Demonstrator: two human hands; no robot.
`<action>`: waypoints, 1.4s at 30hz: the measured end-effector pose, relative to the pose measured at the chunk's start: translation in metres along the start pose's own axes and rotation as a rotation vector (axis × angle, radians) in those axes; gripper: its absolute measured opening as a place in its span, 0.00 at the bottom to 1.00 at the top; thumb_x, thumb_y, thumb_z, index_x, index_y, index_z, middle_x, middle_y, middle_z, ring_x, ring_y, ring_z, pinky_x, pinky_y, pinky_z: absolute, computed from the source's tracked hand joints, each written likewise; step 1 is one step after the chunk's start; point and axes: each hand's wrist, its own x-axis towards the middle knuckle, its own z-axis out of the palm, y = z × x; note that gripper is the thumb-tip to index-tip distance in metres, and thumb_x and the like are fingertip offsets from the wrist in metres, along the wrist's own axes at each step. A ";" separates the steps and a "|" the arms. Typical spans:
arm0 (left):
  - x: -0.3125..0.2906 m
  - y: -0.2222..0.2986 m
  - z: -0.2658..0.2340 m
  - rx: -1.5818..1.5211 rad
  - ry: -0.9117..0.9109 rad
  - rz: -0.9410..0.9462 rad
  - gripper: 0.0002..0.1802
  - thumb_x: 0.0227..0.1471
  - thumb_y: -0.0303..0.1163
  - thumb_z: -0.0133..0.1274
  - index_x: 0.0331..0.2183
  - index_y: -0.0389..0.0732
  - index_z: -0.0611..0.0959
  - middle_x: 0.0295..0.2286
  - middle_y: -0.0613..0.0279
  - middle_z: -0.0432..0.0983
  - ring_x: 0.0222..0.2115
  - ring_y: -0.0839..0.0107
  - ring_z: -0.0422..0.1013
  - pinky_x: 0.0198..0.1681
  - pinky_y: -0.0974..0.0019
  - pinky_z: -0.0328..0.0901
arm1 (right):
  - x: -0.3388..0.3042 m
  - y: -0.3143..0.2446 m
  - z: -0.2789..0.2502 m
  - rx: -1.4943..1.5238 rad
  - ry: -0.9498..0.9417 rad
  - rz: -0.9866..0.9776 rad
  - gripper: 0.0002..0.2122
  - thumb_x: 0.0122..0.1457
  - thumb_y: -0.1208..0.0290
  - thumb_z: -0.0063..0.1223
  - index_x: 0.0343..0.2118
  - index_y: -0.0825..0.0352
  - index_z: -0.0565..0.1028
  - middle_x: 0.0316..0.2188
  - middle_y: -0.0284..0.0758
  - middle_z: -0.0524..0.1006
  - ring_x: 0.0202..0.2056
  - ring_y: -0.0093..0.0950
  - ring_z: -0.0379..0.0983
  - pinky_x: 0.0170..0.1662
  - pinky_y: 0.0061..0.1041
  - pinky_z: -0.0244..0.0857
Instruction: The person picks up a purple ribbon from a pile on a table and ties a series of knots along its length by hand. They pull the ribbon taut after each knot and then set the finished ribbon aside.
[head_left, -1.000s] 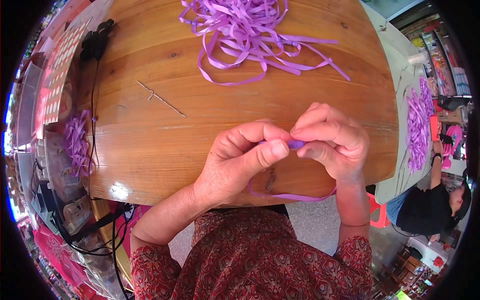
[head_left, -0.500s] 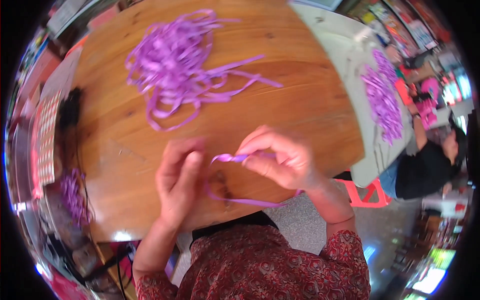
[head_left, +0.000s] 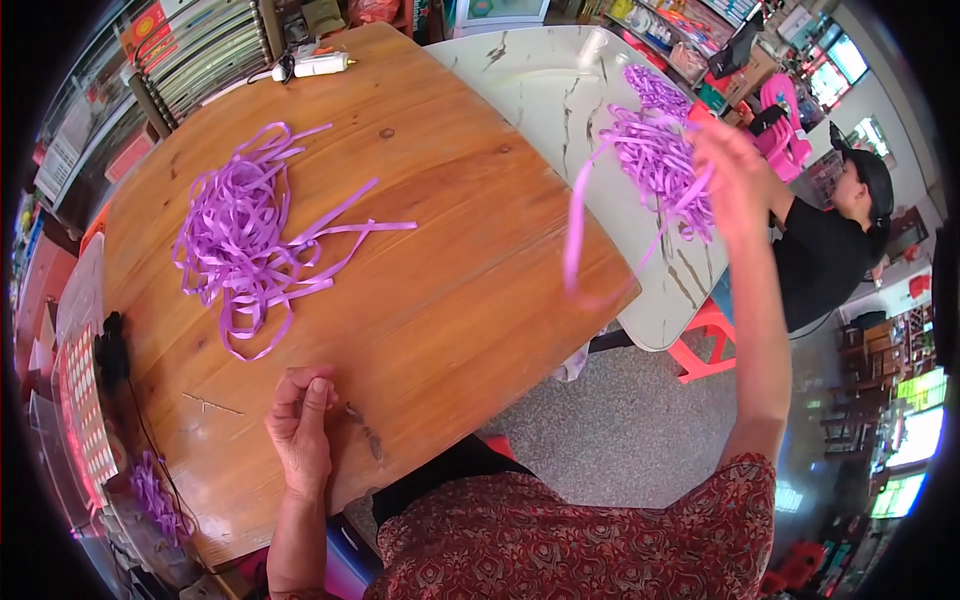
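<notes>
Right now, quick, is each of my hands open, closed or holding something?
Left hand: loosely closed, fingers curled, nothing visible in it.
Right hand: motion-blurred, but apparently closed on a purple ribbon hanging in a loop.

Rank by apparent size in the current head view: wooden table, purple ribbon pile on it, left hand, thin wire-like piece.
1. Wooden table
2. Purple ribbon pile
3. Left hand
4. Thin wire-like piece

Apparent size only; differing nearness to the camera may skew true sizes.

Free lane across the wooden table (head_left: pixel 450 280), between purple ribbon heap (head_left: pixel 228 235) and hanging ribbon loop (head_left: pixel 574 228)
</notes>
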 end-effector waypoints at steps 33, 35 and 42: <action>0.004 -0.004 -0.011 0.324 -0.091 0.220 0.05 0.50 0.21 0.52 0.32 0.37 0.80 0.26 0.62 0.73 0.26 0.73 0.69 0.30 0.72 0.64 | -0.044 0.076 0.342 -0.386 -0.888 -0.450 0.02 0.52 0.76 0.55 0.25 0.66 0.77 0.31 0.34 0.77 0.30 0.25 0.72 0.33 0.22 0.65; 0.003 -0.006 -0.011 0.315 -0.083 0.239 0.05 0.50 0.21 0.52 0.32 0.38 0.80 0.26 0.62 0.72 0.25 0.73 0.68 0.29 0.73 0.63 | -0.043 0.046 0.327 -0.194 -0.801 -0.188 0.02 0.53 0.76 0.54 0.28 0.68 0.77 0.33 0.34 0.77 0.31 0.24 0.73 0.35 0.22 0.66; 0.004 -0.008 -0.006 0.227 -0.088 0.243 0.07 0.51 0.21 0.51 0.35 0.36 0.79 0.23 0.65 0.69 0.24 0.77 0.65 0.29 0.73 0.62 | -0.035 -0.067 0.263 0.540 -0.576 -0.327 0.07 0.59 0.76 0.46 0.38 0.71 0.73 0.31 0.38 0.76 0.30 0.25 0.69 0.32 0.20 0.63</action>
